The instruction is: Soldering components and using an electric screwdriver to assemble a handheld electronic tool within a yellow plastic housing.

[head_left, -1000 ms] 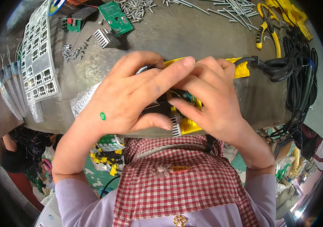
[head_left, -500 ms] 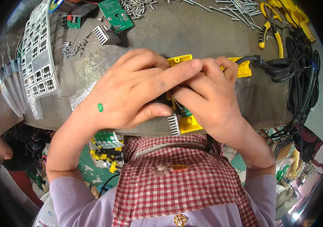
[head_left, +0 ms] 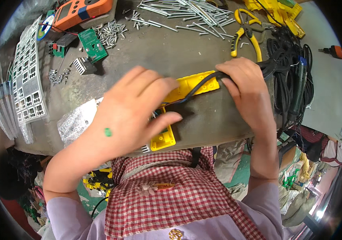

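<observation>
A yellow plastic shell (head_left: pixel 198 86) lies on the table in front of me, with a black cable (head_left: pixel 197 87) running along it. Joined at an angle, a lower yellow section (head_left: pixel 163 141) sits partly beneath my left hand (head_left: pixel 133 106), and a bit of circuit board shows in it. That hand is slightly blurred, its thumb and index finger spread apart over the shell. Below it peeks a finned metal heat sink (head_left: pixel 145 149). At the shell's right end, my right hand (head_left: pixel 245 78) has fingers and thumb closed around the black cable.
Loose screws (head_left: pixel 113 34), long bolts (head_left: pixel 197 14), a green circuit board (head_left: pixel 93 45) and an orange meter (head_left: pixel 79 12) lie at the back. Yellow-handled pliers (head_left: pixel 247 34) and coiled black cables (head_left: pixel 295 76) are at right. Bubble wrap (head_left: pixel 77 122) and a sticker sheet (head_left: pixel 29 80) lie left.
My right hand has moved right, off the shell and onto the cable. My left hand has shifted slightly left and spread its thumb and index finger. More of the shell shows, and the view has shifted.
</observation>
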Demonstrator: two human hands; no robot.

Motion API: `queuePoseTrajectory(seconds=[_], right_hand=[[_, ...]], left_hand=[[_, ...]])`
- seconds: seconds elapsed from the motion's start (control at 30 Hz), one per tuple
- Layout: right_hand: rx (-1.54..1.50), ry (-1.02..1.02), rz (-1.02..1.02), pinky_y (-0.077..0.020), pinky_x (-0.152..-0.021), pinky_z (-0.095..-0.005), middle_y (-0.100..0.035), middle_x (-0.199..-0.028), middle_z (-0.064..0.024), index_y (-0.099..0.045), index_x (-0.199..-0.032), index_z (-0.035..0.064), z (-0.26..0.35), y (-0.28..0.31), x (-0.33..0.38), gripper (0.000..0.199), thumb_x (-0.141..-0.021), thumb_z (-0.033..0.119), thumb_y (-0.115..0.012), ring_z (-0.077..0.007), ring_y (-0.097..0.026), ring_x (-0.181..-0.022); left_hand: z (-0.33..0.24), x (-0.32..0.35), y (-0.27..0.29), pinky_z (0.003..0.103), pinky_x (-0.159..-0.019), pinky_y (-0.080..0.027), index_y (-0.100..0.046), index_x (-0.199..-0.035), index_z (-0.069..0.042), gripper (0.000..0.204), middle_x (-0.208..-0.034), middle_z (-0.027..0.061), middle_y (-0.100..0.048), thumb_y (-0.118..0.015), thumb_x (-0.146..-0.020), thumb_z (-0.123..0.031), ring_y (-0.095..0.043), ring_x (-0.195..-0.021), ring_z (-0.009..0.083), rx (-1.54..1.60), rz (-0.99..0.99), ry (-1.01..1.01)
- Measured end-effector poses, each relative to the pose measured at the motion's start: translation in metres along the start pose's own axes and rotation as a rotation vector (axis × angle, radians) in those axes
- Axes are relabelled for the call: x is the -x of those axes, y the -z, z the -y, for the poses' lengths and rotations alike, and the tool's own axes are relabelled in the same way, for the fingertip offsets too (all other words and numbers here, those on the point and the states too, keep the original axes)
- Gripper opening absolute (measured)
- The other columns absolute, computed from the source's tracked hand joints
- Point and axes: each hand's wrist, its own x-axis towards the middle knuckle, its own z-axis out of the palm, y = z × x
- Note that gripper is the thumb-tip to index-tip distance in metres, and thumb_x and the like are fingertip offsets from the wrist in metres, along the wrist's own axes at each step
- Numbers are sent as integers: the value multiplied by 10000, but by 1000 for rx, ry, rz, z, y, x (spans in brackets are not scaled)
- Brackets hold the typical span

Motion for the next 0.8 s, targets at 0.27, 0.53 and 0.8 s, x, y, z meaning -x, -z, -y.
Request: queuePoseTrajectory(seconds=[0.27,0.53,0.8], right_hand=[[-155,178,-74,-486,-784,-377,-650,-924,-67,-608,-960,73,-2,1,-8,278,-703,99,-711,-284,-613,-873],[12,195,230,-413,-833,-372,-608,-757,-62,-606,-892,76,-23,11,-9,145,-779,166,-627,-239,-594,-781],[218,274,315,-383,-803,-343,-590,-703,-26,-587,-745,81,1,21,-6,80,-730,157,-567,-190,-534,-828]], left_hand=[[-14,-15,-23,340,-711,-496,-462,-1302,-73,602,-923,137,-590,-676,-746,16,-590,-791,298,261,-36,243],[-11,-14,-28,315,-697,-504,-644,-1062,-33,297,-951,124,-616,-594,-788,67,-611,-825,285,199,-118,169],[-14,-13,-22,335,-694,-476,-608,-981,-30,291,-962,91,-593,-561,-703,-101,-559,-889,247,-206,103,-23]])
